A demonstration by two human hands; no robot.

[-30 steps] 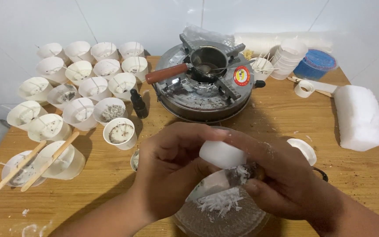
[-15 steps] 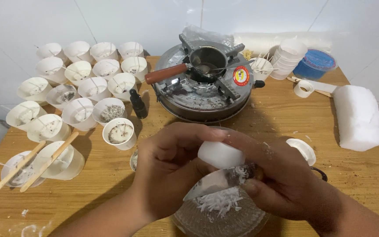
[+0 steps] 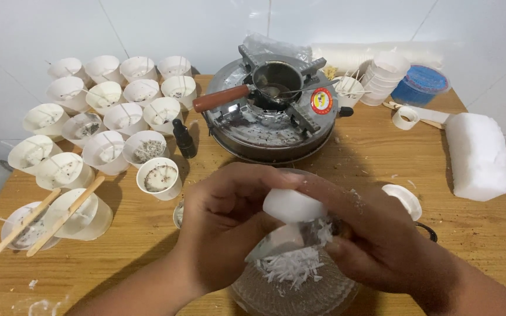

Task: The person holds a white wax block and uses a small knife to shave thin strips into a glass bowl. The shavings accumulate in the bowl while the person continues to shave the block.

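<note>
On the table (image 3: pixel 487 234), the cups (image 3: pixel 112 111) crowd the back left corner, with the stove (image 3: pixel 270 117) at the back edge's middle carrying a pot (image 3: pixel 276 79). The wax block (image 3: pixel 477 155) lies along the right edge. The glass bowl (image 3: pixel 294 287) sits at the front edge, shavings (image 3: pixel 291 266) in it.

Waxy matt white block (image 3: pixel 291 205), glossy metal stove (image 3: pixel 270 111).

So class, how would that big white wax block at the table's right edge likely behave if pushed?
The white wax block looks solid and bulky, so probably stiff and fairly heavy. It lies flat, so likely slides rather than rolls. White flakes in the bowl suggest it crumbles.
</note>
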